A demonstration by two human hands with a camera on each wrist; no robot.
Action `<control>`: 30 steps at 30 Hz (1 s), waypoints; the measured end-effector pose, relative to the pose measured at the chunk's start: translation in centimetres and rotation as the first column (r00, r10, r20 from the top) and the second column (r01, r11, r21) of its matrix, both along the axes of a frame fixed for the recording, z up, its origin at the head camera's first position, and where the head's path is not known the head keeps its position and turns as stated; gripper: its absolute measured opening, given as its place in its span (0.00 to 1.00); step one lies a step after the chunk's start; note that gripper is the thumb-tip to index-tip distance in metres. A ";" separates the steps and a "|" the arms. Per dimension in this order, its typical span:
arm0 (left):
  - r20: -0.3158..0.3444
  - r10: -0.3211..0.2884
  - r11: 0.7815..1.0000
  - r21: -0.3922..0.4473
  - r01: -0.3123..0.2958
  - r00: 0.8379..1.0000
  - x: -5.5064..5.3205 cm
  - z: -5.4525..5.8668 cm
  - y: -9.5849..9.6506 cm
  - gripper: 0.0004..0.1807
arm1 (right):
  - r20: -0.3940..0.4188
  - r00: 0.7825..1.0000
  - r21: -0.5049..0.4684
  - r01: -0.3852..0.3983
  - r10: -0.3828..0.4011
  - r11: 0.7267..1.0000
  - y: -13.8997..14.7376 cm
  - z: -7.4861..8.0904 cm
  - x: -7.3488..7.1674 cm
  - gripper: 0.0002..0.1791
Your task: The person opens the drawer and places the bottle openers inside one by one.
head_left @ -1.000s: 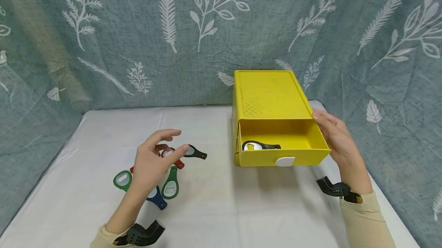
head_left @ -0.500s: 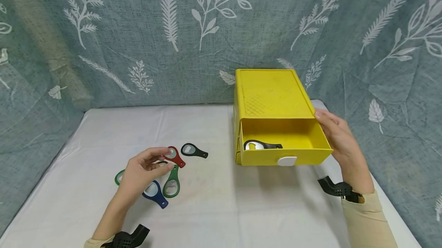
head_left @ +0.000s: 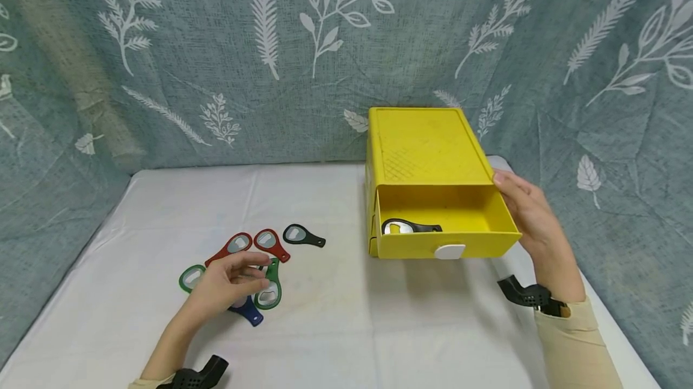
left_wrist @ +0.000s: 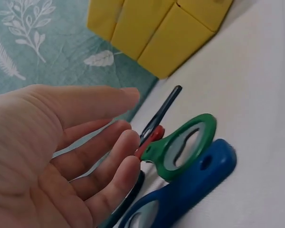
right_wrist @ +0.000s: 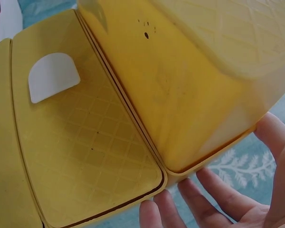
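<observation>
In the head view, my left hand (head_left: pixel 226 287) hovers over a group of bottle openers, thumb and fingers apart. Under its fingertips lie a green bottle opener (head_left: pixel 275 275) and a blue bottle opener (head_left: pixel 249 313), and a dark piece shows partly hidden in the left wrist view. Two red openers, the left one (head_left: pixel 221 252) and the right one (head_left: pixel 278 249), lie just beyond. Another green opener (head_left: pixel 186 284) pokes out left of the hand. My right hand (head_left: pixel 530 214) rests against the right side of a yellow drawer unit (head_left: pixel 428 142), fingers along its edge in the right wrist view.
The top drawer (head_left: pixel 482 245) stands pulled out, with a black bottle opener (head_left: pixel 419 228) inside. A lower drawer with a white handle (right_wrist: pixel 54 78) is closed. Another black opener (head_left: pixel 311 238) lies on the white cloth (head_left: pixel 335 317). A patterned curtain (head_left: pixel 189 46) hangs behind.
My left hand has drawn back toward me and down, from above the red openers to the green and blue ones. The right hand stays at the drawer unit.
</observation>
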State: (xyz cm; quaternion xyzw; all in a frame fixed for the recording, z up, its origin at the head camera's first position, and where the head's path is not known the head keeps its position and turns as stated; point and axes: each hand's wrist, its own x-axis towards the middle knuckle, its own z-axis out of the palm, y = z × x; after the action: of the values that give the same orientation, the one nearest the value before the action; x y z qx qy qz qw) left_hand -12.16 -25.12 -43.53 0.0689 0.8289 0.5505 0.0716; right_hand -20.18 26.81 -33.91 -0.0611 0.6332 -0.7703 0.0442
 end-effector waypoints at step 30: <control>-0.037 -0.003 1.000 0.010 0.003 0.999 0.2 -1.6 2.4 0.21 | -0.005 0.998 -0.065 -0.057 0.057 0.996 0.2 -0.2 -0.3 0.13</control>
State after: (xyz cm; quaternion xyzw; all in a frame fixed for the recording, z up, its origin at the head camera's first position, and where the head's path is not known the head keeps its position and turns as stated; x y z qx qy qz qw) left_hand -11.94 -22.73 -45.17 0.0806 0.8272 0.5531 0.0566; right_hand -20.53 26.97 -34.12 -0.0817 0.6057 -0.7890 0.0633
